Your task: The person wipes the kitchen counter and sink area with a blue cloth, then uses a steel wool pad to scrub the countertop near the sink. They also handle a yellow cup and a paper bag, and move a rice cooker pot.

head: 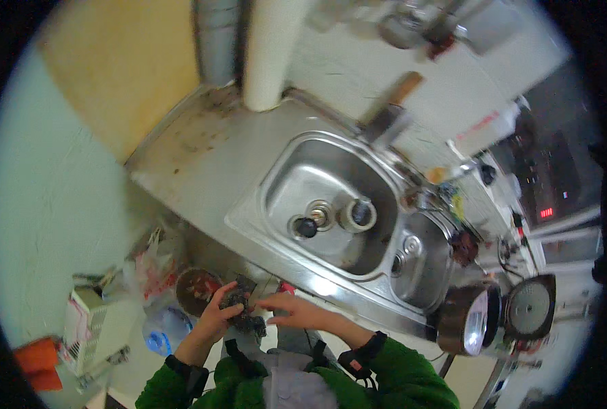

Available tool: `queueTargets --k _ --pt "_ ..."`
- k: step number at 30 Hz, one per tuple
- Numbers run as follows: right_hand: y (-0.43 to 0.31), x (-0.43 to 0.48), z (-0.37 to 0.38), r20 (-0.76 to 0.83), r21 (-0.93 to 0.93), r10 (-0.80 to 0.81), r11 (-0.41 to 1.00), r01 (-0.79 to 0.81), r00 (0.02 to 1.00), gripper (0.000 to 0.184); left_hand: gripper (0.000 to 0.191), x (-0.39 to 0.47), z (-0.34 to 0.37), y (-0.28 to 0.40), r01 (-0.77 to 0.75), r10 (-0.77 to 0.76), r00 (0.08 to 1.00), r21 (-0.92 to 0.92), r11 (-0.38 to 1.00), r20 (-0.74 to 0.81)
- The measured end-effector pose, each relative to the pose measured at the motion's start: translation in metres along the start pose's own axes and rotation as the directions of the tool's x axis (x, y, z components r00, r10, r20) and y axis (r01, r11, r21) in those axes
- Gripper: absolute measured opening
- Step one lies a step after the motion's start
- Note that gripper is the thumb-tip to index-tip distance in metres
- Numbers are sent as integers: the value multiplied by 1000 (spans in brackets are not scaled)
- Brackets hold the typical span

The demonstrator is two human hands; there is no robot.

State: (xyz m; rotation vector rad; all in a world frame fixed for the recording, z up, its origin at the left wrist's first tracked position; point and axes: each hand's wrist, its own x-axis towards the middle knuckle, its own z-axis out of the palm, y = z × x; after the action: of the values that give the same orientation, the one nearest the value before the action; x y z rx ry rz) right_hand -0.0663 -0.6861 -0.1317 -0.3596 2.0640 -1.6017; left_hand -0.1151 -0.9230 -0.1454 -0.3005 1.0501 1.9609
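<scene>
My left hand (215, 318) grips a dark, crumpled, mesh-like item (242, 307) in front of my body, below the counter edge. Just to its right is my right hand (295, 311), fingers apart and pointing toward the item; whether the fingertips touch it is blurred. Beyond both hands lies a stainless steel double sink (303, 153). Its larger basin holds a pale round container (357, 216) with something dark inside, and a small black round object (306, 227) beside the drain.
A cleaver (387, 115) with a wooden handle stands at the wall behind the sink. Right of the sink is a dark brown pot (462, 322). Lower left are a bin (196, 291), a plastic bag (155, 268), a clear plastic bottle (165, 330) and a white slatted appliance (86, 327).
</scene>
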Motion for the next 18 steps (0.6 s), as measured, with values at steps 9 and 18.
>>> queueTargets --k 9,18 --pt "98 -101 -165 -902 -2 232 841 -541 363 43 51 98 114 37 -37 38 997 -12 999 71" --pt "204 -57 -230 -376 907 897 407 -106 231 54 40 167 196 29 18 -12 986 35 999 -168"
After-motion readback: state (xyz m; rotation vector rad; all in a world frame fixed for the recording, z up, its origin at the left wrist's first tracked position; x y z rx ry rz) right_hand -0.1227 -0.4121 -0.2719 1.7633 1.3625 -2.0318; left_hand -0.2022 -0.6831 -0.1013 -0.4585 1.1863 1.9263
